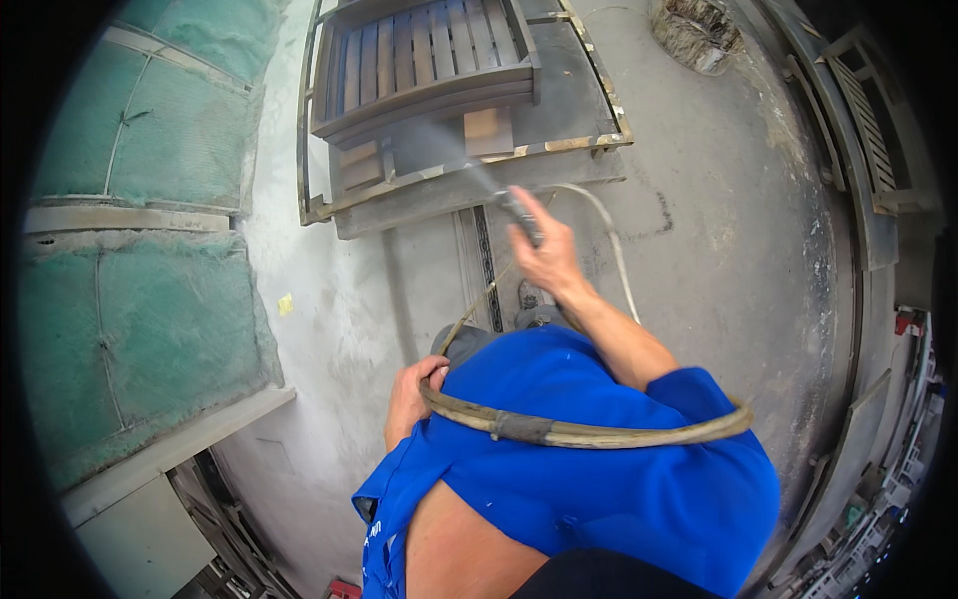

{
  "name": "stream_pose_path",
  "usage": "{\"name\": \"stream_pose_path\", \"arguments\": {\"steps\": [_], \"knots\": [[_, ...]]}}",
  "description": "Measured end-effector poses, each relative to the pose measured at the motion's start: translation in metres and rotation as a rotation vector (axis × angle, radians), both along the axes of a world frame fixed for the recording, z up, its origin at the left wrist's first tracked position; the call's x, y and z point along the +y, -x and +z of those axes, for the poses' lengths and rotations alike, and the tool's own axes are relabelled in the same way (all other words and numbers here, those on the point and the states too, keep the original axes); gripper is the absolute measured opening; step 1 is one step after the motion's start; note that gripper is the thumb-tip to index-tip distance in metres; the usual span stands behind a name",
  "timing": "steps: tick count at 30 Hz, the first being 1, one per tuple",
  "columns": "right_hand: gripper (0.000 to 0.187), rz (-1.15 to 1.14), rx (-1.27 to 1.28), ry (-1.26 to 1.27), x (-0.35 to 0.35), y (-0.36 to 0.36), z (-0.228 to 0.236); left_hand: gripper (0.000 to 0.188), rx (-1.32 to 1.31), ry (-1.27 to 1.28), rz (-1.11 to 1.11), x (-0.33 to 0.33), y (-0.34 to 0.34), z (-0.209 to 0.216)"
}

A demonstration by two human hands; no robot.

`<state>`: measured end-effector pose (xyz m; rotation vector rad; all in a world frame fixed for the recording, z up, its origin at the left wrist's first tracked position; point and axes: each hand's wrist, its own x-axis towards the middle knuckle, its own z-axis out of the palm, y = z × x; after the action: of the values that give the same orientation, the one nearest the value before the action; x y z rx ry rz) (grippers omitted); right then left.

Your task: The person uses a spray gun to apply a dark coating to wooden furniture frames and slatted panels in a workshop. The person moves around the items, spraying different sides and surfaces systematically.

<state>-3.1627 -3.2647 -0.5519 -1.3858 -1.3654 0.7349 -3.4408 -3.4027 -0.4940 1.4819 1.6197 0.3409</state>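
Note:
My right hand is wrapped round a dark spray gun, held out ahead of my body. A pale mist leaves its tip toward a grey-brown slatted wooden frame. The frame rests on a low stand with blocks under it. At my left hip, the fingers of my left hand curl round a yellowish hose. This hose crosses my blue top and has a grey taped joint. A thinner, paler hose curves from near the gun down past my right forearm.
Green filter panels line the left wall. A chain track runs along the floor toward the stand. Beyond the stand, to the right, sits a rough, stump-like bundle. More slatted frames stand at the right edge.

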Motion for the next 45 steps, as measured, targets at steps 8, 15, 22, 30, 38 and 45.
{"name": "stream_pose_path", "arguments": {"steps": [8, 15, 22, 30, 38, 45], "knots": [[0.059, -0.444, -0.024, 0.156, -0.030, -0.034, 0.030, 0.018, -0.022, 0.052, -0.207, 0.069, 0.045, 0.003], [0.058, -0.352, -0.046, 0.072, 0.042, 0.081, 0.043, 0.016, -0.077, 0.024, -0.249, 0.118, 0.160, -0.019], [0.058, -0.001, -0.017, 0.066, 0.083, 0.297, 0.079, 0.015, -0.242, -0.060, -0.271, 0.164, 0.312, -0.037], [0.062, 0.531, -0.648, 0.271, 0.149, 0.390, 0.183, 0.011, -0.480, -0.205, -0.395, 0.199, 0.400, -0.057], [0.049, 0.937, -1.367, 0.113, 0.411, 0.492, 0.156, 0.010, -0.545, -0.178, -0.410, 0.218, 0.404, -0.085], [0.034, 0.899, -1.995, -0.126, 0.666, 0.530, 0.118, 0.016, -0.644, -0.069, -0.300, 0.223, 0.412, -0.104]]}}
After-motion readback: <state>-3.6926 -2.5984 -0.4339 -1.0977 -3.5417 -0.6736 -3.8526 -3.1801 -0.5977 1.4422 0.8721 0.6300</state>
